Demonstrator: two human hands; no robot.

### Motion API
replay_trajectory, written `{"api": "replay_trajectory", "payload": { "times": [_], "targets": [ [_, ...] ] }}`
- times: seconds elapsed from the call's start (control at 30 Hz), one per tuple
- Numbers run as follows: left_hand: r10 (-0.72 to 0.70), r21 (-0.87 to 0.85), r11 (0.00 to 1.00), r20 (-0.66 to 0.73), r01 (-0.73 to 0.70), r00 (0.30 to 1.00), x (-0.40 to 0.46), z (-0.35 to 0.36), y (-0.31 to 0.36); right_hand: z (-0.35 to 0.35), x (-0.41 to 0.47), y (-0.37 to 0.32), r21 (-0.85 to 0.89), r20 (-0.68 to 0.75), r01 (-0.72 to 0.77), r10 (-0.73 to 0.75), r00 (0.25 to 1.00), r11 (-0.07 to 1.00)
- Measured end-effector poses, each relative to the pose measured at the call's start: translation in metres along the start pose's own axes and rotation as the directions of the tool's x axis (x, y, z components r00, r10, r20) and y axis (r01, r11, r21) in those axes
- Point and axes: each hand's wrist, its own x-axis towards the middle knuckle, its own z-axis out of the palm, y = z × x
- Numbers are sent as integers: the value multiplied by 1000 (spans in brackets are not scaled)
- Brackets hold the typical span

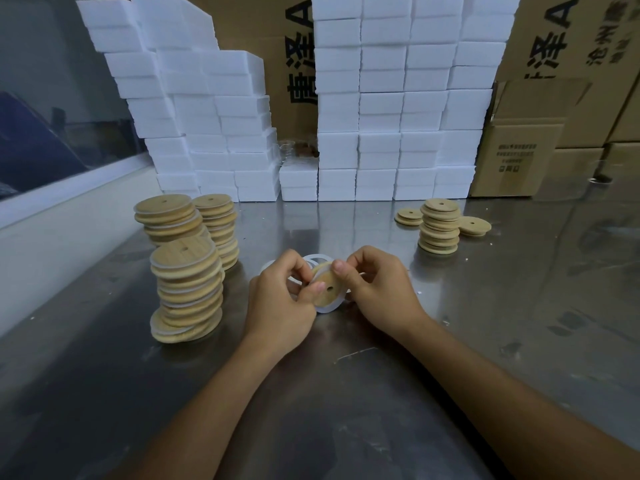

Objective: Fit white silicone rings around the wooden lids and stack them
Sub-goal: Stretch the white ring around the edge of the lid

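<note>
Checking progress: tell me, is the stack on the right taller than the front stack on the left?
No, the right stack is clearly shorter than the front left stack.

Steel table [519,306], white foam blocks [381,98], cardboard boxes [519,157] behind.

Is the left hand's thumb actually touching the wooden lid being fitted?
Touching. The head view shows the left hand thumb pressed on the face of the wooden lid, beside its centre hole.

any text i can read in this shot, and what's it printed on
"唐泽 A", large black print, cut off: cardboard box behind the foam blocks.
"泽 A", the same print, partly hidden: cardboard box at right, with smaller characters too blurred to read.
Small box: label too small to read.
</note>
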Motion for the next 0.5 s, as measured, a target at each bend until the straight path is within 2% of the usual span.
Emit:
{"api": "replay_trajectory", "payload": {
  "times": [0.13,0.27,0.5],
  "targets": [
    [2,18,1000,-4,-2,1000,0,0,1,-1,1,-2,132,-22,-80,84,996,988],
    [-14,17,1000,5,14,1000,0,1,1,-3,0,-1,190,-8,-148,153,988,971],
    [-26,2,1000,4,26,1000,1,0,-1,-4,2,1,287,69,-198,186,980,937]
  ]
}}
